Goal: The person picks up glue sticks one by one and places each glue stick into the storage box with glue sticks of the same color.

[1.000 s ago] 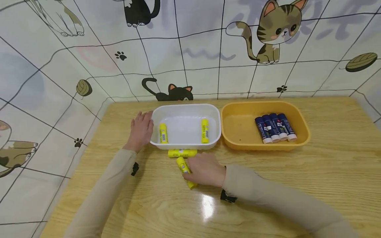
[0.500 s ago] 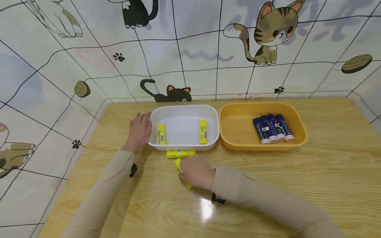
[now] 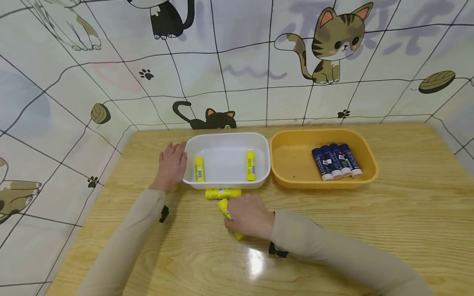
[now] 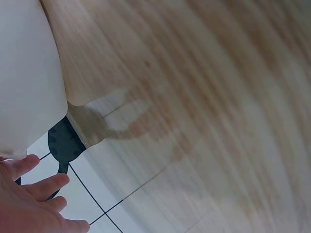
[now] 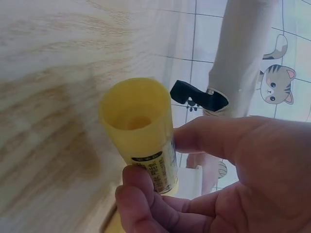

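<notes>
My right hand grips a yellow glue stick over the table in front of the white tray. In the right wrist view its hollow round end faces the camera, with the thumb on one side and curled fingers on the other. A second yellow glue stick lies crosswise against the tray's front wall. Inside the tray are two more, one yellow glue stick at the left and another yellow glue stick at the right. My left hand rests at the tray's left rim, fingers extended.
An orange tray stands right beside the white one, with several navy glue sticks lying side by side in its right part. Both stand near the back edge of the wooden table. A cat-printed wall covering rises behind.
My right hand has closed further round the slanted glue stick, now covering most of its middle. The left hand stays at the white tray, and the head view has shifted slightly.
</notes>
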Demonstrator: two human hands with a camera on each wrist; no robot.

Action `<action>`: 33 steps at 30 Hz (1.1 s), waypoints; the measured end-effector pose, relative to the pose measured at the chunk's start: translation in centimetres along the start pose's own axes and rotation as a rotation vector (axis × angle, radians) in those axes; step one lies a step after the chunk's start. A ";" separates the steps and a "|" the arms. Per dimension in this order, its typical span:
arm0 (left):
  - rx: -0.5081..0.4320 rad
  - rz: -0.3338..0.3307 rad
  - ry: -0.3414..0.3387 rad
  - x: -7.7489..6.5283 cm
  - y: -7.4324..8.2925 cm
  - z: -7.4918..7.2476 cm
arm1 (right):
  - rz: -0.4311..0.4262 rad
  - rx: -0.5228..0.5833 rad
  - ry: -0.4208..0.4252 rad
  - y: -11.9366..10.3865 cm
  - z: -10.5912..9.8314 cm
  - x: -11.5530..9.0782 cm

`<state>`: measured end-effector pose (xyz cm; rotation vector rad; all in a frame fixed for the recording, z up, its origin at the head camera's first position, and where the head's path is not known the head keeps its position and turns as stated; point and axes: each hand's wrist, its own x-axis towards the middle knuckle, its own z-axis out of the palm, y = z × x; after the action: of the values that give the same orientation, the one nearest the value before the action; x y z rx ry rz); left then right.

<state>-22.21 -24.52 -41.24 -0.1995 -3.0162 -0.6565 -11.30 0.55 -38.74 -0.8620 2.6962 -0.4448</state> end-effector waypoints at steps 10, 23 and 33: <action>0.004 -0.009 -0.006 0.0 -0.2 0.1 | -0.001 -0.007 0.032 0.3 -1.6 -0.8; 0.005 -0.008 -0.007 -0.1 -0.2 -0.1 | 0.026 -0.027 0.044 1.3 -4.5 -0.9; 0.007 -0.013 -0.012 0.1 0.0 -0.2 | 0.036 -0.016 0.042 2.2 -8.7 -0.1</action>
<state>-22.28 -24.61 -41.09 -0.1838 -3.0330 -0.6488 -15.35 4.12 -31.54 -0.8165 2.7523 -0.4392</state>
